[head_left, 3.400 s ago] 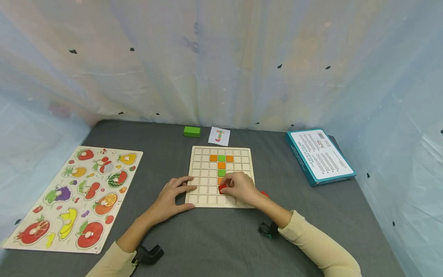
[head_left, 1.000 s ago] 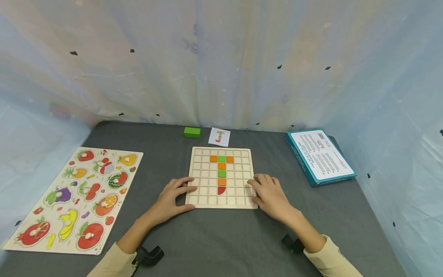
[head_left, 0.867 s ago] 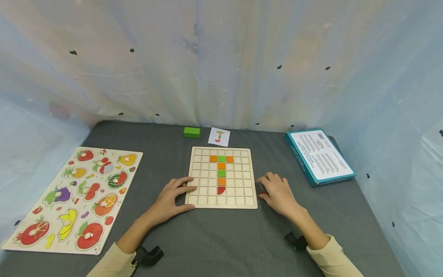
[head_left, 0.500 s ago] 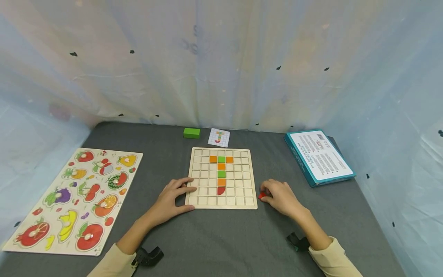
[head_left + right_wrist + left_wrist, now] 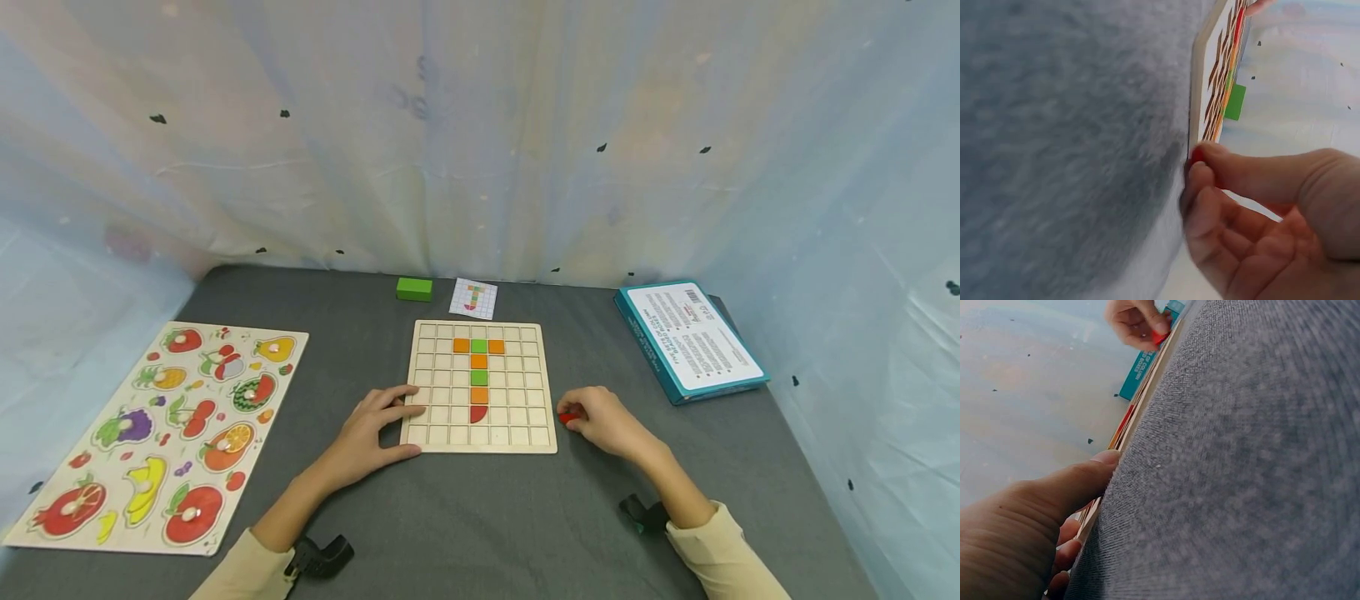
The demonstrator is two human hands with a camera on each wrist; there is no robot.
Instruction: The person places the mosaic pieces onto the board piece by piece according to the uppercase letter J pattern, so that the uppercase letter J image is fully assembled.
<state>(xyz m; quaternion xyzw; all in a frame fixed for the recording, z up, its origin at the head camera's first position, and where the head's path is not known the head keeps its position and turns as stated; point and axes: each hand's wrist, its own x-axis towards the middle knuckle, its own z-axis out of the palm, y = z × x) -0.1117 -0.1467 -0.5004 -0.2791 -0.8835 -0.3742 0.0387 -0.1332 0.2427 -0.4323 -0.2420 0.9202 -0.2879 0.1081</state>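
Note:
A wooden grid board (image 5: 440,392) lies on the grey cloth, with orange and green squares (image 5: 478,377) forming a T and a red quarter-round piece (image 5: 477,413) at its foot. My left hand (image 5: 367,429) rests at the board's left edge; its fingertips touch the top and the thumb lies by the near corner. Just off the board's right edge, my right hand (image 5: 603,421) pinches a small red block (image 5: 568,417) between thumb and fingers. In the right wrist view only a bit of this red block (image 5: 1197,154) shows, so its full shape is hidden.
Behind the board are a green block (image 5: 414,289) and a pattern card (image 5: 473,298) printed with a similar figure. A fruit puzzle board (image 5: 247,342) lies at the left. At the right sits a teal box (image 5: 693,342). Pale curtains (image 5: 480,142) hang around the table.
The right hand has set the red quarter-round piece on the board, withdrawn past the right edge and picked up another red block there. The left hand has stayed put.

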